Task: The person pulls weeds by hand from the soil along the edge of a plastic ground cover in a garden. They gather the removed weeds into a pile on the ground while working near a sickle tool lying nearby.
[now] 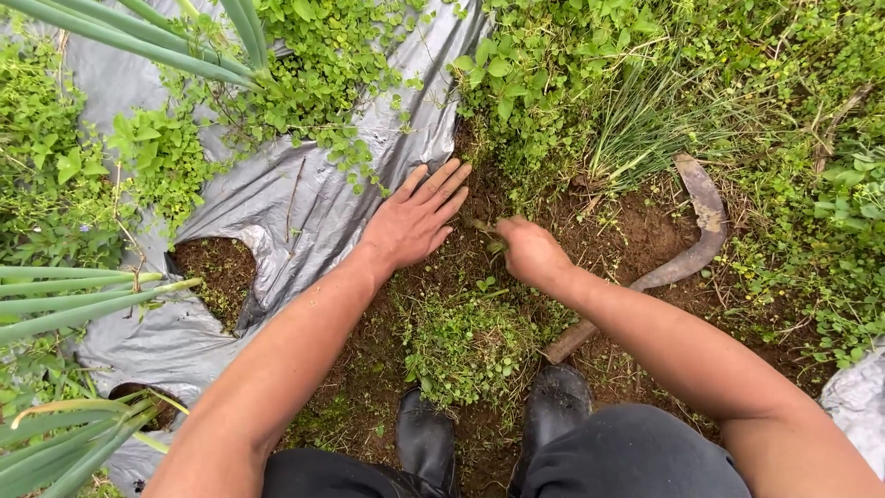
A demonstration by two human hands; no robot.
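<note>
Two hands are down at the soil. My left hand (412,221) lies flat, fingers spread, on the edge of the grey plastic sheet (277,198) where it meets bare earth. My right hand (527,251) is closed in a fist around a small weed stem (487,232), just beside the left. A curved sickle (687,244) lies on the dirt to the right, untouched. A heap of pulled weeds (466,341) sits before my black boots (553,401).
</note>
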